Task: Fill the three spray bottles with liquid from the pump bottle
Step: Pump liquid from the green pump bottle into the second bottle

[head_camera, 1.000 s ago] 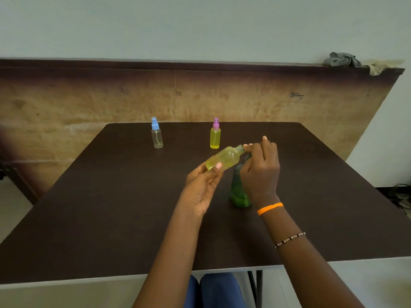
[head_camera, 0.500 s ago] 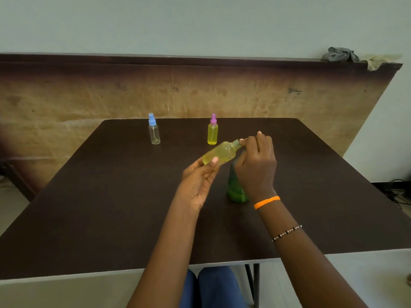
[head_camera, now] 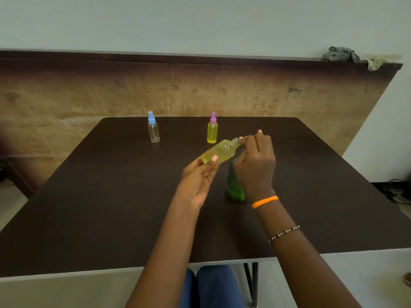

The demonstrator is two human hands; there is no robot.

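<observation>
My left hand (head_camera: 198,181) pinches the tilted, uncapped yellow-filled clear plastic spray bottle (head_camera: 219,151); my right hand (head_camera: 255,163) curls at its neck over the green pump bottle (head_camera: 234,187), what it holds hidden. Capping looks next, then the far-left empty blue-capped clear bottle (head_camera: 153,130).

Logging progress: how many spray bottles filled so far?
Done: purple-capped bottle stands full of yellow liquid. In hand: left hand holds an uncapped bottle, mostly full, tilted; right hand at its neck, over the green pump bottle. Left: blue-capped bottle looks empty.

The right hand (head_camera: 255,165) hides the green pump bottle's (head_camera: 234,190) top.
</observation>
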